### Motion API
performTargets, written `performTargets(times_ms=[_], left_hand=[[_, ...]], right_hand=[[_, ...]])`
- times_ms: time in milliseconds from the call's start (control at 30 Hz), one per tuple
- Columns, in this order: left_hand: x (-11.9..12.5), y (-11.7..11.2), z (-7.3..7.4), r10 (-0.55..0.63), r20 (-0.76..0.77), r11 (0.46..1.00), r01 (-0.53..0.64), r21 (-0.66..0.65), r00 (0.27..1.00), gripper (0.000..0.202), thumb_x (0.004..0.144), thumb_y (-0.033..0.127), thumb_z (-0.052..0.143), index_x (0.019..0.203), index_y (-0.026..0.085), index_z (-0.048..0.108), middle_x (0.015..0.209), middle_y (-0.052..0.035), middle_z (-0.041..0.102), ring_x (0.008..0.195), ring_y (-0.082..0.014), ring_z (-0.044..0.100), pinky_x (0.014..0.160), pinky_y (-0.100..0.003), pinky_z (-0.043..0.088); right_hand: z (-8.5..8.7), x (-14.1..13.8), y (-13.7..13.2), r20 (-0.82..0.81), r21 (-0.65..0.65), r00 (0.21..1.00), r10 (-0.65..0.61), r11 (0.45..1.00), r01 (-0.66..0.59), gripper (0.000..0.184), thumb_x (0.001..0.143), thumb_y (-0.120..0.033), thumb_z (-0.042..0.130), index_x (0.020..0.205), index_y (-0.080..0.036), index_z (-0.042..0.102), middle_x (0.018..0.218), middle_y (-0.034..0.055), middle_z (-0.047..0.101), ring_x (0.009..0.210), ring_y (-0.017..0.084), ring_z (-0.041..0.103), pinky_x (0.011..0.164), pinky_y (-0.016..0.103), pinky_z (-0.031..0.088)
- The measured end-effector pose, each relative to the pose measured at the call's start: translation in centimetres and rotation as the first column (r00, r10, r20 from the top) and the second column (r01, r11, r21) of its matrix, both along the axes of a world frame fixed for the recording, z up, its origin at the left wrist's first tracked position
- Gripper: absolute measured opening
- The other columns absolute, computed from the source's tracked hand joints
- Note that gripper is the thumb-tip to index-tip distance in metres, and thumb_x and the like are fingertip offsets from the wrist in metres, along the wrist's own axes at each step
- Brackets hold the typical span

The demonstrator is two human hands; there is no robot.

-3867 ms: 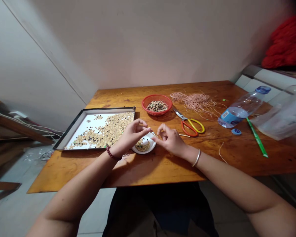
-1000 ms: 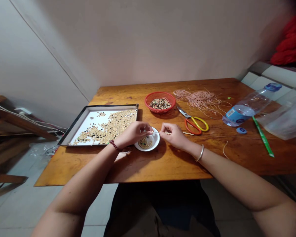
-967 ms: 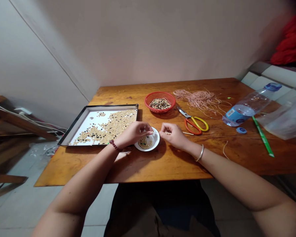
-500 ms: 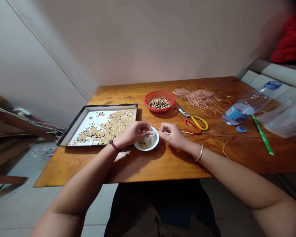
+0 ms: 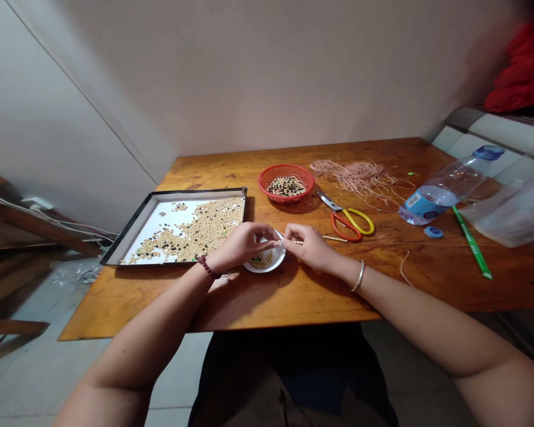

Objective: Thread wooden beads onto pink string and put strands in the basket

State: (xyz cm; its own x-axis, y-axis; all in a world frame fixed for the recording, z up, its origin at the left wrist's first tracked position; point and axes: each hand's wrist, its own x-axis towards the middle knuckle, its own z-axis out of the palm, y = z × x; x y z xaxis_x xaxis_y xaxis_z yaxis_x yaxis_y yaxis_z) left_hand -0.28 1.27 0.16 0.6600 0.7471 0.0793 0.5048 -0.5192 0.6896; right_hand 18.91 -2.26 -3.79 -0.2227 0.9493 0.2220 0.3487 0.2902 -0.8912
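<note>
My left hand (image 5: 242,243) hovers over a small white dish (image 5: 267,261) of tan beads, its fingertips pinched on something too small to make out. My right hand (image 5: 309,244) sits just right of the dish, fingers pinched on a thin string with a few beads threaded on it (image 5: 333,238) that trails right across the wooden table (image 5: 302,290). The two pinches almost touch above the dish's far rim.
A black-rimmed tray (image 5: 129,237) of loose beads lies at the left. A red basket (image 5: 286,183) of beads, pink cord (image 5: 360,176), orange-yellow scissors (image 5: 349,219), a lying water bottle (image 5: 445,187), its blue cap (image 5: 430,231), a green stick (image 5: 471,242) and a clear bag (image 5: 516,213) fill the right.
My hands have drawn closer together over the dish, the left shifting slightly right. The camera view has shifted a little.
</note>
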Motion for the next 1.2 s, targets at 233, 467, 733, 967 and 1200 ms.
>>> performTargets(times_ms=[233,467,733,967,1200], left_hand=[[0.21,0.09,-0.21,0.038,0.209,0.998,-0.026,-0.061,0.977,0.018,0.080,0.029,0.065,0.092,0.015,0.064,0.093,-0.0064,0.068,0.084,-0.0145,0.064,0.073,-0.026,0.050],[0.33,0.50,-0.41,0.181,0.371,0.929,-0.035,-0.368,0.911,0.032,0.076,0.028,0.070,0.097,0.016,0.050,0.088,-0.0058,0.068,0.089,-0.0171,0.067,0.076,-0.030,0.054],[0.42,0.41,-0.52,0.186,0.370,0.930,-0.042,-0.365,0.910,0.035,0.074,0.030,0.072,0.096,0.015,0.050,0.087,-0.0054,0.067,0.088,-0.0169,0.066,0.075,-0.029,0.053],[0.50,0.21,-0.27,0.185,0.364,0.935,-0.049,-0.352,0.913,0.033,0.074,0.027,0.072,0.095,0.015,0.049,0.085,-0.0040,0.066,0.088,-0.0165,0.066,0.074,-0.027,0.053],[0.56,0.21,-0.29,0.175,0.344,0.934,-0.045,-0.353,0.922,0.032,0.075,0.028,0.071,0.095,0.016,0.049,0.086,-0.0043,0.066,0.089,-0.0171,0.067,0.074,-0.028,0.053]], right_hand=[[-0.08,0.31,0.83,-0.233,-0.088,0.969,-0.077,0.994,0.058,0.018,0.073,-0.027,0.052,0.059,-0.019,0.043,0.054,-0.0056,0.038,0.052,0.009,0.034,0.051,0.024,0.028],[0.22,0.39,0.59,-0.211,-0.037,0.973,-0.089,0.996,0.083,0.019,0.073,-0.026,0.052,0.058,-0.019,0.042,0.055,-0.0041,0.040,0.055,0.010,0.036,0.052,0.024,0.028],[0.39,0.32,0.32,-0.206,-0.019,0.976,-0.070,0.998,0.068,0.021,0.074,-0.027,0.053,0.058,-0.019,0.041,0.056,-0.0038,0.039,0.056,0.010,0.036,0.053,0.024,0.028],[0.30,0.35,0.37,-0.207,-0.018,0.976,-0.065,0.998,0.063,0.021,0.075,-0.026,0.053,0.059,-0.019,0.042,0.056,-0.0042,0.039,0.055,0.010,0.035,0.053,0.025,0.028],[0.15,0.44,0.39,-0.136,-0.003,0.988,-0.078,0.997,0.078,0.019,0.076,-0.025,0.052,0.060,-0.019,0.042,0.055,-0.0047,0.039,0.054,0.010,0.036,0.052,0.024,0.029]])
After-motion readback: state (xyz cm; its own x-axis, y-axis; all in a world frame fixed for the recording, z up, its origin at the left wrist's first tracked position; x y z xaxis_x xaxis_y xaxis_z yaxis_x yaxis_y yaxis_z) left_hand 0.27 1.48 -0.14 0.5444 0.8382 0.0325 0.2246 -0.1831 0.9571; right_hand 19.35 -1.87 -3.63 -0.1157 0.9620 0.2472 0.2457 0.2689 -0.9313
